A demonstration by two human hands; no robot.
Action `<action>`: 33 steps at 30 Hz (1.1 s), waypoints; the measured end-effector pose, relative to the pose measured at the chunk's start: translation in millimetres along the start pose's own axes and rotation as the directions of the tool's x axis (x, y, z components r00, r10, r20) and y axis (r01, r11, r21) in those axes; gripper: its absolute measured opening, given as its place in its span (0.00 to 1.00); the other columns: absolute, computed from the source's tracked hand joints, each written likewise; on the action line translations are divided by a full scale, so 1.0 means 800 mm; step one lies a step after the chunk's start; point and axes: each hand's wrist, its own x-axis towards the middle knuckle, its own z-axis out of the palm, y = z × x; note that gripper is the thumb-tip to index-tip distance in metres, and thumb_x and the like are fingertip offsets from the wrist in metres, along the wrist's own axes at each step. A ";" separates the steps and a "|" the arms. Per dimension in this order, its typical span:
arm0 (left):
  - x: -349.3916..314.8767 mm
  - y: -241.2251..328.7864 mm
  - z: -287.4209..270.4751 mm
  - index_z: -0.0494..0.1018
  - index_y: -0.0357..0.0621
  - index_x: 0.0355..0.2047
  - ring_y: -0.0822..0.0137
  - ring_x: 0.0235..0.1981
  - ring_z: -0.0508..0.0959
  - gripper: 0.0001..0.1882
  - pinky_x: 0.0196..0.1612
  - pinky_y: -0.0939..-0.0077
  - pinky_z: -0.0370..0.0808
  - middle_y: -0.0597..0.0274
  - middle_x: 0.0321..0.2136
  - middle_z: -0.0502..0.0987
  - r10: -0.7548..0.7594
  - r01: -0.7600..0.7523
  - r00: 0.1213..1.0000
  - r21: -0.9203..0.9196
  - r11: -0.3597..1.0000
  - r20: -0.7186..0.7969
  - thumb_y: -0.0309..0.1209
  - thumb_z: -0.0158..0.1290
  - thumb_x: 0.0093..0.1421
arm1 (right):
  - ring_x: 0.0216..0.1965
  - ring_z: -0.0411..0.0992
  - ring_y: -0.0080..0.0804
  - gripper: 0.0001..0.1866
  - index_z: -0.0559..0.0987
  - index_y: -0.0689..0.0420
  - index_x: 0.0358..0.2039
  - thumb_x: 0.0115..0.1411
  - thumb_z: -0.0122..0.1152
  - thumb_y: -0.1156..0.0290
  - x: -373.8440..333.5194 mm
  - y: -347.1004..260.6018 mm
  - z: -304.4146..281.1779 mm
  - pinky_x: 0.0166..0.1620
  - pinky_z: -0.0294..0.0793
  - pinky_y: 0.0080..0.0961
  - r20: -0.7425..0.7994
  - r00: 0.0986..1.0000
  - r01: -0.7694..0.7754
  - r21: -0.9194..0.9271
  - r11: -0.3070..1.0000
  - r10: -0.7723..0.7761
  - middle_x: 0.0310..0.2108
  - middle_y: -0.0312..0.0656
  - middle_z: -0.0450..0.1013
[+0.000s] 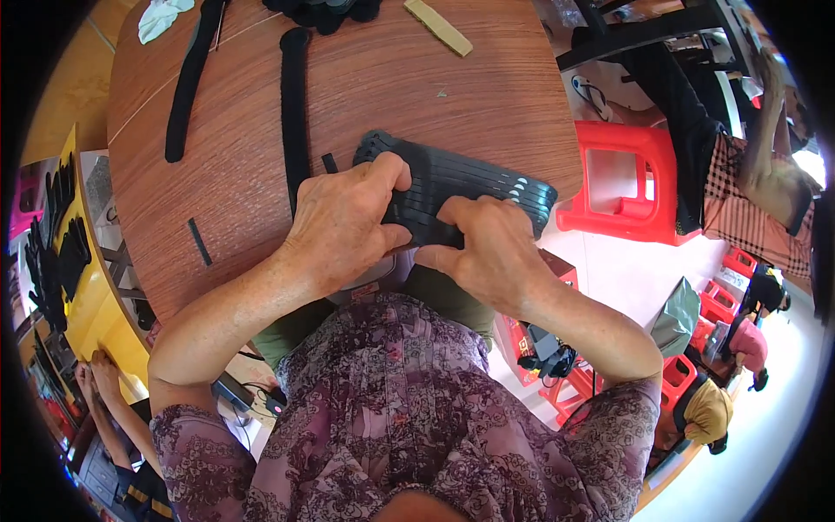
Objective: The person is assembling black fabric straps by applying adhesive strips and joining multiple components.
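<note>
A bundle of black strips (478, 178) is held at the near edge of the table (496, 96), slanting down to the right, with part of it reaching past the edge above the lap; whether its weight is borne by the wood cannot be told. Its left part is gripped by the left hand (348, 213), the fingers bent and the thumb set apart from the forefinger across the dark layers. The middle of the near side is held by the right hand (496, 248), loosely curled, thumb and forefinger a little spread; the undersides of both grips are hidden. For this handling, the strips are best pressed together evenly from both sides — a pinch at one end alone could let the layers fan out. The pale marks near the right end, set in a neat row, can be used as a guide for lining up. Support from the tabletop is worth having, since layers could slip off the edge. Farther left, a long black strip (296, 104) and a short black piece (199, 241) are best left clear of the bundle — as is the yellowish bar (439, 28) at the far side.
</note>
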 end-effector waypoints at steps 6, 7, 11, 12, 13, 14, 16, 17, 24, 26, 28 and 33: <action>0.000 0.004 -0.002 0.64 0.39 0.36 0.51 0.30 0.78 0.25 0.32 0.60 0.70 0.52 0.28 0.76 -0.067 0.068 0.998 -0.024 0.997 0.022 0.29 0.66 0.42 | 0.24 0.71 0.46 0.12 0.72 0.65 0.21 0.45 0.65 0.71 0.008 0.005 0.001 0.31 0.66 0.38 0.121 0.992 -0.086 0.358 0.930 0.045 0.18 0.54 0.68; 0.000 0.002 0.000 0.64 0.39 0.36 0.50 0.30 0.78 0.24 0.32 0.60 0.70 0.52 0.29 0.76 -0.046 0.046 0.999 -0.016 0.999 0.002 0.29 0.66 0.42 | 0.22 0.70 0.46 0.12 0.71 0.66 0.19 0.44 0.65 0.72 0.008 0.006 0.002 0.30 0.65 0.38 0.132 0.991 -0.070 0.395 0.916 0.018 0.17 0.55 0.65; -0.001 0.000 -0.002 0.65 0.39 0.36 0.48 0.31 0.77 0.23 0.32 0.58 0.69 0.50 0.29 0.76 -0.013 0.013 1.000 -0.019 1.000 0.002 0.27 0.64 0.42 | 0.21 0.66 0.43 0.13 0.68 0.66 0.19 0.42 0.65 0.74 0.008 0.003 0.004 0.30 0.64 0.36 0.126 0.992 -0.063 0.418 0.906 0.011 0.16 0.54 0.63; -0.001 -0.002 -0.003 0.65 0.39 0.36 0.48 0.31 0.77 0.23 0.32 0.58 0.69 0.50 0.29 0.76 -0.011 0.011 1.000 -0.020 1.000 0.002 0.27 0.64 0.42 | 0.20 0.65 0.41 0.14 0.67 0.65 0.18 0.42 0.65 0.74 0.008 0.004 0.003 0.29 0.64 0.35 0.132 0.991 -0.056 0.401 0.914 0.003 0.15 0.53 0.61; -0.002 -0.005 -0.005 0.65 0.40 0.36 0.48 0.31 0.77 0.22 0.32 0.58 0.69 0.50 0.29 0.76 -0.013 0.014 1.000 -0.046 0.999 0.021 0.26 0.64 0.42 | 0.20 0.64 0.38 0.15 0.66 0.65 0.18 0.41 0.65 0.75 0.009 0.004 0.003 0.29 0.64 0.34 0.139 0.990 -0.047 0.385 0.922 -0.007 0.15 0.51 0.60; -0.002 -0.006 -0.006 0.65 0.40 0.36 0.48 0.31 0.77 0.22 0.31 0.58 0.69 0.50 0.28 0.76 -0.013 0.016 0.999 -0.072 0.997 0.040 0.25 0.63 0.43 | 0.20 0.64 0.38 0.15 0.66 0.65 0.18 0.41 0.65 0.75 0.010 0.004 0.001 0.29 0.64 0.34 0.138 0.990 -0.046 0.384 0.922 -0.008 0.15 0.51 0.60; -0.002 -0.006 -0.009 0.66 0.42 0.37 0.52 0.32 0.78 0.23 0.33 0.62 0.71 0.54 0.29 0.76 -0.037 0.042 0.997 -0.069 0.997 0.062 0.24 0.64 0.42 | 0.21 0.54 0.17 0.19 0.60 0.61 0.15 0.42 0.66 0.80 0.013 0.004 -0.003 0.25 0.55 0.25 0.209 0.977 -0.054 0.377 0.925 -0.028 0.15 0.33 0.51; -0.002 -0.005 -0.010 0.66 0.43 0.38 0.56 0.33 0.78 0.24 0.35 0.66 0.73 0.57 0.30 0.75 -0.062 0.067 0.994 -0.066 0.996 0.086 0.23 0.64 0.41 | 0.21 0.54 0.17 0.19 0.60 0.61 0.15 0.42 0.66 0.80 0.014 0.005 -0.006 0.25 0.55 0.25 0.209 0.978 -0.055 0.374 0.926 -0.026 0.15 0.33 0.51; -0.007 -0.004 -0.013 0.66 0.43 0.40 0.58 0.34 0.78 0.24 0.36 0.67 0.73 0.58 0.30 0.75 -0.015 0.019 0.998 -0.078 0.997 0.053 0.22 0.63 0.41 | 0.20 0.59 0.24 0.17 0.63 0.63 0.15 0.42 0.66 0.76 0.019 0.006 -0.004 0.25 0.58 0.29 0.244 0.970 -0.093 0.388 0.917 -0.004 0.14 0.38 0.56; -0.009 -0.001 -0.018 0.67 0.43 0.38 0.61 0.32 0.77 0.23 0.36 0.69 0.72 0.59 0.29 0.74 -0.038 0.048 0.998 -0.179 0.983 0.059 0.22 0.63 0.41 | 0.19 0.65 0.33 0.16 0.67 0.66 0.16 0.41 0.66 0.72 0.017 0.006 -0.002 0.27 0.63 0.34 0.203 0.979 -0.063 0.395 0.916 -0.020 0.13 0.47 0.61; -0.007 -0.003 -0.017 0.68 0.42 0.37 0.64 0.30 0.76 0.21 0.35 0.71 0.71 0.59 0.28 0.74 -0.102 0.115 0.992 -0.190 0.975 0.076 0.22 0.62 0.42 | 0.20 0.68 0.36 0.14 0.70 0.66 0.18 0.42 0.66 0.70 0.015 0.006 -0.003 0.27 0.64 0.35 0.188 0.982 -0.069 0.385 0.921 -0.005 0.14 0.50 0.64; -0.002 0.004 -0.029 0.69 0.40 0.34 0.71 0.27 0.72 0.17 0.32 0.76 0.69 0.62 0.25 0.71 -0.205 0.234 0.967 -0.212 0.949 0.149 0.21 0.61 0.42 | 0.23 0.71 0.44 0.12 0.72 0.67 0.19 0.42 0.65 0.71 0.019 0.000 -0.009 0.29 0.66 0.37 0.190 0.982 -0.062 0.278 0.958 0.008 0.16 0.53 0.67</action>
